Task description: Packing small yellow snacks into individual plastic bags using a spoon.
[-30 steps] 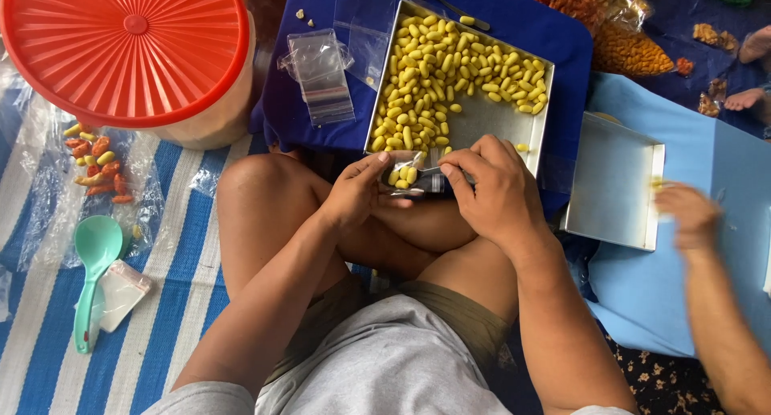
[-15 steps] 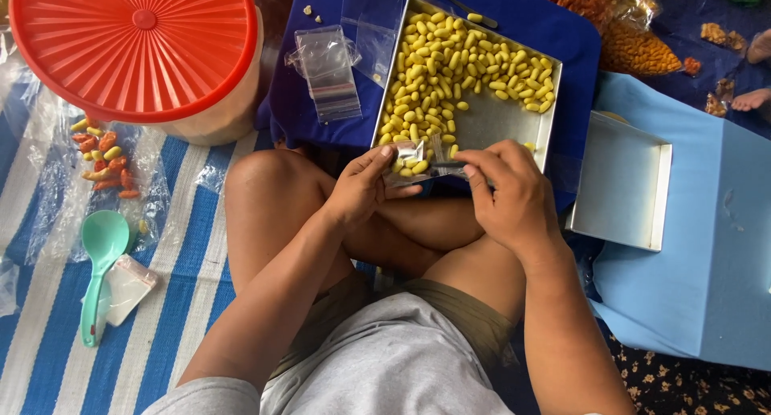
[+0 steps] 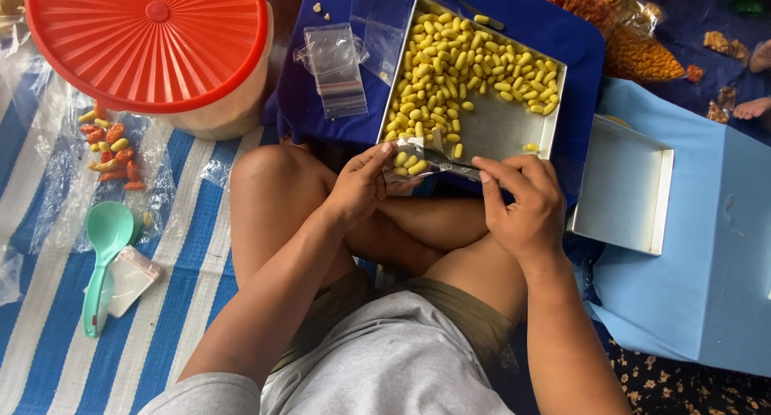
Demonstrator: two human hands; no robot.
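Head view, looking down on a seated person. The fingers (image 3: 384, 159) of the left hand (image 3: 357, 188) are pinched narrow on the mouth of a small clear plastic bag part-filled with yellow snack pieces (image 3: 408, 164), held just at the near edge of the shallow rectangular metal tray (image 3: 502, 130). The fingers (image 3: 498, 174) of the right hand (image 3: 522, 206) are curled shut on the handle of a metal spoon (image 3: 450, 164), whose bowl meets the bag's mouth. Both forearms slope up from the lap, wrists bent inward, over crossed bare knees.

The tray holds loose yellow puffed snack pieces (image 3: 450, 69), heaped toward its far left; its near right corner is bare metal. The tray rests on a dark blue cloth-covered stand (image 3: 554, 29). Left of the tray lies a stack of empty clear bags (image 3: 336, 69); farther left stands a round tub with a ribbed orange lid (image 3: 148, 41). Right of the tray, just beside it, sits an empty white tray (image 3: 622, 186) on a light blue box (image 3: 707, 262). Well left of the tray, on the blue-and-white striped mat (image 3: 185, 262), lie a mint-green plastic scoop (image 3: 104, 258) and bagged orange and yellow pieces (image 3: 112, 150).
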